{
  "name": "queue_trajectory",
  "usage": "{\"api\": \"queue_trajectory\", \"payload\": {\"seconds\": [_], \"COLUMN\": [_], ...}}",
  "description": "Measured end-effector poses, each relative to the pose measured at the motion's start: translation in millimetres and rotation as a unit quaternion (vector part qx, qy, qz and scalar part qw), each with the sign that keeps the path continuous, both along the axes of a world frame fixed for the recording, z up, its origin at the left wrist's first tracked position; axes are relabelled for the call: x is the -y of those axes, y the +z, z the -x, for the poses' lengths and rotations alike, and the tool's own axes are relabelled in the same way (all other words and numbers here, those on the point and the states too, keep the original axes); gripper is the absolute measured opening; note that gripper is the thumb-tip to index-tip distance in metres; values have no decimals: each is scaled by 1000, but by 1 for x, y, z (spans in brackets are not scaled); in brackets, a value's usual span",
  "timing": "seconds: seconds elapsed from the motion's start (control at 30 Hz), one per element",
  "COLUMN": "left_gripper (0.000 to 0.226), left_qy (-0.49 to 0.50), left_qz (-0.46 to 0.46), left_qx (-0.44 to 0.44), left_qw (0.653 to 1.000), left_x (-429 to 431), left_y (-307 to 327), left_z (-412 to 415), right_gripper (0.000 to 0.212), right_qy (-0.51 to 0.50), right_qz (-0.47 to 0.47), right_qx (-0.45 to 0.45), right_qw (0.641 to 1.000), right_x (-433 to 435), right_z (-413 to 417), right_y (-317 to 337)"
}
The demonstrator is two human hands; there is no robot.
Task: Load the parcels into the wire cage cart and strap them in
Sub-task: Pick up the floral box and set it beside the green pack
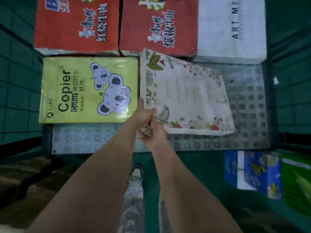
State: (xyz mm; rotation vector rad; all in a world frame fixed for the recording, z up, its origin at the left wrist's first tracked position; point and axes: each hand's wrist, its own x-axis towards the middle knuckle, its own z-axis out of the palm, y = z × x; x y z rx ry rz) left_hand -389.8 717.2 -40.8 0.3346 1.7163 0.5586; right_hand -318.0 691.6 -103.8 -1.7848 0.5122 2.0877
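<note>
I look down into the wire cage cart, whose studded grey floor [249, 105] shows on the right. A flat white parcel with a floral print [185, 98] lies tilted on that floor beside a yellow-green Copier paper box [80, 91]. My left hand [143, 113] grips the floral parcel's near left corner, thumb up along its edge. My right hand [155, 135] holds the same corner from below. Two red cartons [75, 24] [156, 26] and a white ART box [230, 27] fill the back row.
Green mesh cage walls [16, 73] rise on the left and right. Outside the cart, on the green floor at lower right, lie a blue parcel [252, 172] and a green parcel [296, 182]. My shoe [137, 172] stands just before the cart's front edge.
</note>
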Motion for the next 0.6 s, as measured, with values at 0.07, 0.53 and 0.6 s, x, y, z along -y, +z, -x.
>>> {"api": "queue_trajectory", "payload": {"seconds": [0.07,0.53,0.6], "left_gripper": [80,70,66], "left_qy": [9,100,94], "left_qz": [-6,-2,-7], "left_qx": [-29,37,1], "left_qw": [1000,994,996], "left_x": [-11,-5,-2], "left_y": [-16,-121,-122], "left_z": [14,2,5], "right_gripper": [31,49,43], "right_qy": [64,292,334], "right_qz": [-43,-33,-45], "right_qx": [2,54,55], "right_qw": [997,954,940], "right_x": [-13,-33,-37], "right_z": [0,-57,-61], "right_y": [33,-53,-53]}}
